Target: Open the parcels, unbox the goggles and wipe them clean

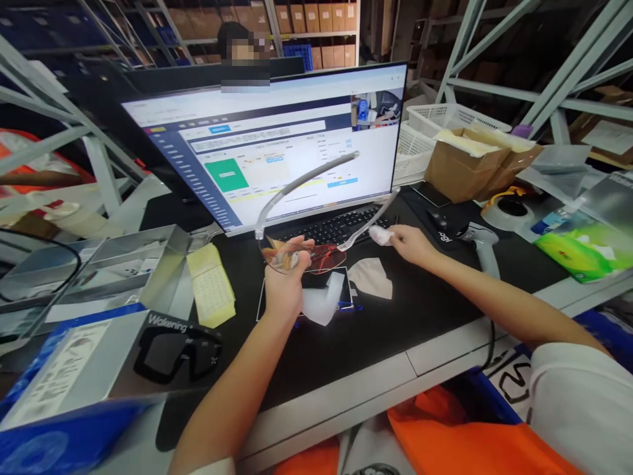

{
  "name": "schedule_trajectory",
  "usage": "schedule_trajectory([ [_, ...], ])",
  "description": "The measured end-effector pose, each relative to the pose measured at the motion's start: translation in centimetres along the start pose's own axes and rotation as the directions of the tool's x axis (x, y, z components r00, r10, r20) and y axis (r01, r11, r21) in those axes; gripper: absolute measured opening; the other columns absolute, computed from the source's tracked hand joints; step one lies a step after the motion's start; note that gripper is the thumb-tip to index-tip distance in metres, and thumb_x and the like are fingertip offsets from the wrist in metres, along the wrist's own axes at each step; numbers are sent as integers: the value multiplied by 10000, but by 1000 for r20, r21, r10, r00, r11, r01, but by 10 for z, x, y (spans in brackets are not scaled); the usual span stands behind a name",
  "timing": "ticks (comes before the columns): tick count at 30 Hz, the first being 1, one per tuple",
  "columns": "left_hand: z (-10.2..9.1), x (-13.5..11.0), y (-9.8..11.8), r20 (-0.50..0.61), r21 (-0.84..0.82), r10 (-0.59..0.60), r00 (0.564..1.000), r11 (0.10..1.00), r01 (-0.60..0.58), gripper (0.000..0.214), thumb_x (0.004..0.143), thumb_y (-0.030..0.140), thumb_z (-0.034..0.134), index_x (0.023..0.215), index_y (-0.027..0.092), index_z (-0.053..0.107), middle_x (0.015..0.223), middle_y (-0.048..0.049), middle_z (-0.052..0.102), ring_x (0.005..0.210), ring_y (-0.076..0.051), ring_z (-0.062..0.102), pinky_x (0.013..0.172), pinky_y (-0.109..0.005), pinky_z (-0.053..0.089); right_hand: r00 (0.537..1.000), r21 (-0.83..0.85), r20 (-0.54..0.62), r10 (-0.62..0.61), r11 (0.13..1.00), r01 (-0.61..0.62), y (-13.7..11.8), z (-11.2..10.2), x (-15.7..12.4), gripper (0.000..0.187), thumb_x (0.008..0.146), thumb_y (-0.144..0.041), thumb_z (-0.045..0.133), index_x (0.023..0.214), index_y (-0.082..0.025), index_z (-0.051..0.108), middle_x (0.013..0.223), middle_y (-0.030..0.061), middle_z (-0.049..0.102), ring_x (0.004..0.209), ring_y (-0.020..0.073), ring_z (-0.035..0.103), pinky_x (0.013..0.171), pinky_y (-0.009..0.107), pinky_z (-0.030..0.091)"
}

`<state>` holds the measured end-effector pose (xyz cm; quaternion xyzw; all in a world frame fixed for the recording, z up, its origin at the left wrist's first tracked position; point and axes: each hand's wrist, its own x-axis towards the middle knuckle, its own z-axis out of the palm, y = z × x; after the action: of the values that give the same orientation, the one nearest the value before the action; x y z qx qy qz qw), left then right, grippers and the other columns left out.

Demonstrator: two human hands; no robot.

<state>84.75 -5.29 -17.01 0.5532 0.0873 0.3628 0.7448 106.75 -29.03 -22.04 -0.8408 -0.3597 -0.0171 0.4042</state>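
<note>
My left hand (285, 280) grips a pair of glasses (307, 177) by one lens, thumb on top and fingers beneath. Their clear temples stand up and away from me, in front of the monitor, and the lenses look tinted. Close to the tip of the right-hand temple, my right hand (413, 245) pinches a small crumpled white wad (380, 235); its material is unclear. Below the glasses lie a curled white sheet (324, 305) and a beige cloth (372, 277) with a jagged edge. A white-edged flat item under the sheet is mostly hidden.
A monitor (297, 158) and keyboard (356, 224) stand behind my hands. To the left are yellow slips (211, 284) and a silver box (163, 356). On the right lie a barcode scanner (482, 247), mouse (439, 221), tape roll (509, 210) and cartons (465, 165). Another person sits beyond the monitor.
</note>
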Motion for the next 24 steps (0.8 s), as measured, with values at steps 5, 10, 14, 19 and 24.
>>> schedule_trajectory([
  [5,2,1,5,-91,-84,-38,995,996,30,533,667,537,915,1021,189,721,994,-79,765,949,-201,725,929,-358,552,979,332,-125,164,936,-114,-35,-1,15,349,925,-449,458,975,-158,644,787,97,720,684,244,688,672,407,593],
  [10,-3,12,1,-214,-132,-61,975,991,33,556,627,524,931,1004,182,705,986,-69,743,996,-198,705,966,-351,520,927,549,-301,224,835,-24,-82,2,5,365,868,-466,530,1100,-186,565,1005,121,730,851,265,724,783,456,611],
  [14,-4,13,-8,-210,-100,-85,974,993,65,530,634,488,932,1003,174,720,994,-58,727,1018,-183,687,983,-327,490,687,237,-726,1,939,250,-129,5,-9,283,898,-426,569,1091,-220,562,1138,136,686,1123,299,671,987,515,547],
  [19,-1,6,-15,-111,-127,-139,984,984,124,486,645,453,923,991,166,739,968,-53,739,888,-179,685,846,-301,504,774,-162,-250,-581,814,558,-175,32,-18,281,852,-121,493,1081,-226,617,1305,128,679,1295,267,599,1097,466,484],
  [24,-3,8,-5,-86,-166,-130,988,979,115,479,595,411,950,962,167,761,896,-34,748,810,-169,681,771,-280,498,753,-89,66,-654,748,658,-182,50,-16,440,912,-136,425,1320,-191,581,1388,101,664,1279,213,626,1217,496,363],
])
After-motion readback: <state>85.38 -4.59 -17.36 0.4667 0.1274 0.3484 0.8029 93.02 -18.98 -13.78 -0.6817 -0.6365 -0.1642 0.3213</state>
